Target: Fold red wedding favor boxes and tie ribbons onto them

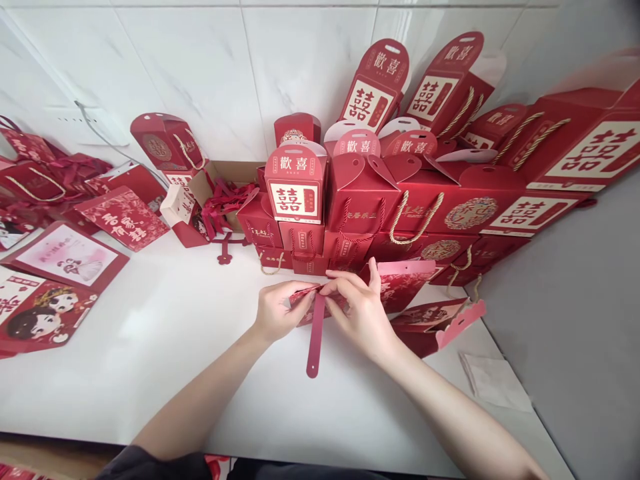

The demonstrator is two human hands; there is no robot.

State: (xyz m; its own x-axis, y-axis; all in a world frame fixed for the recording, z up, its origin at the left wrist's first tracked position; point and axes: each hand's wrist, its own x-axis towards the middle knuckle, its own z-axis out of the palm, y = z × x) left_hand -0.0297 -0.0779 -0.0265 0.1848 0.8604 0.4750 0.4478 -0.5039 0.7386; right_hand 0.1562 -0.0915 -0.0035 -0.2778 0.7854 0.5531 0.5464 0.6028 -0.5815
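A dark-red paper strap (315,343) with a rounded end and a small hole hangs down in front of me over the white table. At its upper end, my right hand (364,319) is closed, thumb and fingertips pinching the strap. My left hand (277,311) is closed too, gripping the edge of a red printed gift box (301,294) just left of the strap. Most of that box is hidden behind my fingers. Right behind my right hand stands a red gift bag (407,283) with a pink inner edge.
Stacked red gift boxes (357,193) with cord handles line the wall. An open cardboard box (233,172) holds red ribbons. Flat printed boxes (47,310) lie at left. A scalloped-edged open box (430,327) and white tissue (495,380) are at right.
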